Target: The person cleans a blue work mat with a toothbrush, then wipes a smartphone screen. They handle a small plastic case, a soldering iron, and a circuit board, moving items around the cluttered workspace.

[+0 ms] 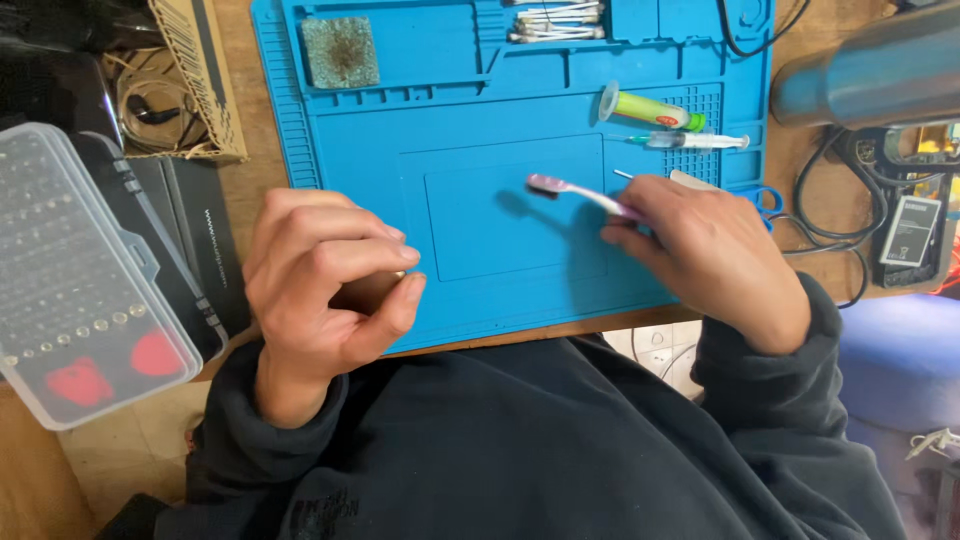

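My right hand (715,255) grips a pink toothbrush (575,192) by its handle, the bristle head pointing left and hovering over the middle of the blue work mat (450,120). My left hand (320,280) is curled at the mat's near left corner; its fingers close around something small that I cannot make out. Both arms wear dark sleeves.
On the mat's far side lie a green-tipped syringe tube (650,108), a clear syringe (695,141), cotton swabs (555,20) and a square sponge pad (340,52). A clear plastic bit case (70,270) sits left. Cables and a phone battery (908,230) lie right.
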